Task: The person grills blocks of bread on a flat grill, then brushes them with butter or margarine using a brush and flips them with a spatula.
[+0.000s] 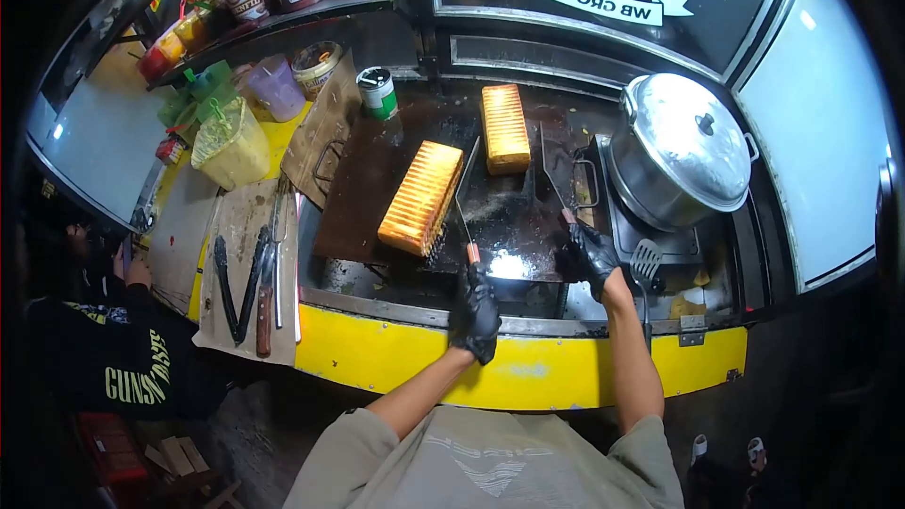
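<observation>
Two toasted bread loaves with dark ridged stripes lie on a dark griddle (363, 198). The nearer loaf (421, 196) sits slantwise left of centre, the farther loaf (506, 128) behind it to the right. My left hand (476, 314), in a black glove, is closed round the wooden handle of a spatula (464, 190) whose blade stands beside the nearer loaf's right side. In my gloved right hand (589, 254) is the handle of a second spatula (554, 168), its blade a little right of the farther loaf.
A lidded pot (681, 146) stands at right, with a slotted turner (645, 264) below it. Tongs (240, 283) and a wooden-handled knife (265, 306) lie at left near a yellow tub (231, 146). A can (377, 92) stands at the back; a person (123, 349) is at left.
</observation>
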Available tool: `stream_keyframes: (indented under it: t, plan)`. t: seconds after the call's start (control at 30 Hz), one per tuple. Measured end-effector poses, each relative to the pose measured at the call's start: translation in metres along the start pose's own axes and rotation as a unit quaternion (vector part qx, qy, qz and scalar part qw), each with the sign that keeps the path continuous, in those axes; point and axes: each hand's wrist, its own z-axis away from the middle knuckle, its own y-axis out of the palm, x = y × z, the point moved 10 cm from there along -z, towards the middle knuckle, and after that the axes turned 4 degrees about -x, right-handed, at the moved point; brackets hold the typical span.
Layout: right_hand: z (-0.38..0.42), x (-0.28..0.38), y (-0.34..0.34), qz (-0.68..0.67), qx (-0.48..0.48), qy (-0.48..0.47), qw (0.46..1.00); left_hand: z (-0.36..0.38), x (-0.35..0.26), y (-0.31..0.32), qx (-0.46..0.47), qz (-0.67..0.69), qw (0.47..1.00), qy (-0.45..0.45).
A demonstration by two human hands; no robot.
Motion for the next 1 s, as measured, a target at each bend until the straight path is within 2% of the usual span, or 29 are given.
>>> stream_keyframes:
  t: [0.03,0.13,0.17,0.27,0.3,0.33,0.37,0.4,0.43,0.47,0.53,0.6,0.63,0.67,0.73,0.8,0.87,0.9,0.93,0.97,1.0]
  plan:
    - [-0.025,-0.007,-0.007,0.01,0.013,-0.065,0.998,-0.018,0.008,0.007,-0.011,-0.023,1.0,0.008]
    - [-0.037,0.016,-0.001,0.032,0.013,-0.11,0.993,-0.049,0.015,0.011,-0.055,-0.099,0.993,0.027]
    - [-0.037,0.017,0.001,0.02,0.01,-0.11,0.994,-0.052,0.004,0.013,-0.05,-0.11,0.992,0.029]
    - [-0.033,0.045,0.014,0.041,0.086,-0.204,0.974,-0.058,-0.004,0.03,-0.014,-0.143,0.99,0.002]
    - [-0.026,0.04,0.015,0.053,0.101,-0.114,0.987,-0.055,-0.017,0.033,0.016,-0.28,0.953,0.112]
    - [-0.012,0.05,0.014,0.053,0.098,-0.115,0.987,-0.046,-0.027,0.04,0.044,-0.407,0.886,0.22]
    - [-0.001,0.05,0.012,0.066,0.082,-0.077,0.991,-0.039,-0.029,0.036,0.046,-0.406,0.886,0.22]
    - [0.006,0.044,0.01,0.08,0.068,-0.036,0.994,-0.029,-0.03,0.03,0.051,-0.329,0.931,0.151]
    - [0.013,0.037,0.008,0.059,0.115,-0.037,0.991,-0.015,-0.028,0.024,0.053,-0.249,0.964,0.078]
    - [0.035,0.04,0.008,0.054,0.111,-0.056,0.991,0.004,-0.029,0.021,0.054,-0.165,0.985,0.003]
    - [0.058,0.024,-0.002,0.099,0.076,-0.055,0.991,0.042,-0.026,0.016,0.051,0.003,0.988,-0.146]
    - [0.075,0.008,-0.014,0.148,0.043,-0.053,0.987,0.075,-0.031,0.005,0.058,0.002,0.987,-0.152]
    - [0.052,-0.031,-0.031,-0.037,0.093,-0.241,0.965,0.085,-0.036,-0.004,0.046,-0.013,0.986,-0.161]
    - [0.073,-0.035,-0.044,0.086,0.044,-0.132,0.987,0.091,-0.038,-0.014,0.037,-0.028,0.985,-0.167]
    - [0.124,-0.011,-0.057,0.218,-0.03,-0.179,0.959,0.099,-0.05,-0.037,0.04,-0.133,0.987,-0.078]
    - [0.153,-0.009,-0.076,0.295,-0.077,-0.211,0.929,0.101,-0.067,-0.042,0.027,-0.152,0.986,-0.063]
    - [0.181,0.017,-0.078,0.443,-0.117,-0.167,0.873,0.089,-0.104,-0.029,0.064,-0.366,0.922,0.112]
    - [0.187,0.029,-0.071,0.501,-0.125,-0.167,0.84,0.078,-0.111,-0.014,0.11,-0.338,0.922,0.155]
    - [0.189,0.036,-0.067,0.557,-0.134,-0.167,0.803,0.062,-0.11,-0.014,0.113,-0.338,0.921,0.158]
    - [0.183,0.034,-0.066,0.555,-0.139,-0.167,0.803,0.052,-0.115,-0.008,0.136,-0.393,0.88,0.231]
    - [0.174,0.032,-0.056,0.554,-0.119,-0.225,0.793,0.053,-0.121,0.002,0.157,-0.444,0.829,0.301]
